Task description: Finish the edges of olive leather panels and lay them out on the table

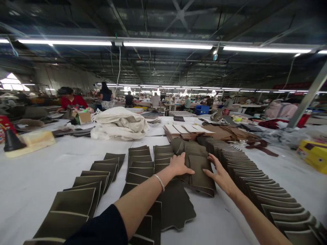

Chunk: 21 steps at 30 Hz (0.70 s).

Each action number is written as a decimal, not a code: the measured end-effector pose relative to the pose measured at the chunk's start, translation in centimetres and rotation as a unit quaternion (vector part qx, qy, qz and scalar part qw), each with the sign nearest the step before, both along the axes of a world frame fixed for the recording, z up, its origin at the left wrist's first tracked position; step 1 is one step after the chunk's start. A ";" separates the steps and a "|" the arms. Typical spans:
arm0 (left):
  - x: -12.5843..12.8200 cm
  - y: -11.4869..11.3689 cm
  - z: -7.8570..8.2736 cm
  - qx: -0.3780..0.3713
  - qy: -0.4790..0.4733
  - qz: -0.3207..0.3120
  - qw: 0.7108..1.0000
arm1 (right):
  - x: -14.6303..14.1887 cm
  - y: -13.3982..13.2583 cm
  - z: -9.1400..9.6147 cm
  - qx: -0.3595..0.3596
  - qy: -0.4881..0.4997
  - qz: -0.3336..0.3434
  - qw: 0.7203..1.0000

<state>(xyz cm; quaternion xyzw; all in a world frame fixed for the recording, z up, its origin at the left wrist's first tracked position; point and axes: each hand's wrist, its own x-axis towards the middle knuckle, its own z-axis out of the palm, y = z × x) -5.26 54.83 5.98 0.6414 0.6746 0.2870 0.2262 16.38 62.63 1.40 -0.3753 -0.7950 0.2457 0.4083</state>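
Observation:
In front of me a small pile of dark olive panels (201,173), leather-like with pale edges, lies on the white table. My left hand (180,165) rests at the pile's left side, thumb stretched over it and fingers extended. On the other side my right hand (220,174) is open, thumb and fingers spread by the pile's right edge. Beneath my left forearm lies a larger flat olive piece (176,204) with a notched edge. Overlapping rows of similar panels run along the table: a left row (74,200), a middle row (139,170) and a long right row (265,190).
Beyond the pile sit brown pieces with white tops (184,129) and a bundled cream cloth (120,123). A black cone-shaped object (13,141) stands at left, a yellow box (313,154) at right. Several people work farther back, one in red (74,100).

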 end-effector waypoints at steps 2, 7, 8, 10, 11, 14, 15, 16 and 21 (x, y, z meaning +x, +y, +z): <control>0.3 -0.7 0.0 0.009 0.026 -0.005 1.000 | 0.4 -1.6 0.1 0.031 -0.019 -0.016 0.999; 1.1 -2.2 0.3 0.014 0.059 0.014 0.998 | 0.1 -7.3 -1.3 0.097 -0.108 -0.030 0.989; 1.1 -2.3 0.4 0.006 0.060 0.021 0.998 | -0.3 -8.3 -2.0 0.114 -0.146 -0.050 0.981; 1.2 -2.3 0.7 -0.017 0.058 0.034 0.998 | -1.1 -9.7 -3.7 0.142 -0.214 -0.105 0.961; 1.4 -2.2 0.9 -0.029 0.056 0.038 0.997 | -1.5 -10.0 -4.3 0.150 -0.233 -0.132 0.952; 2.2 -1.8 1.2 -0.053 0.050 0.044 0.996 | -2.2 -9.5 -5.2 0.162 -0.237 -0.174 0.942; 2.7 -1.7 1.2 -0.056 0.047 0.044 0.996 | -2.1 -8.9 -5.2 0.168 -0.236 -0.181 0.940; 3.3 -1.7 1.2 -0.059 0.046 0.043 0.996 | -1.9 -8.4 -5.0 0.174 -0.235 -0.187 0.938; 5.5 -2.1 0.9 -0.056 0.070 0.066 0.994 | -0.3 -6.4 -4.2 0.203 -0.239 -0.152 0.937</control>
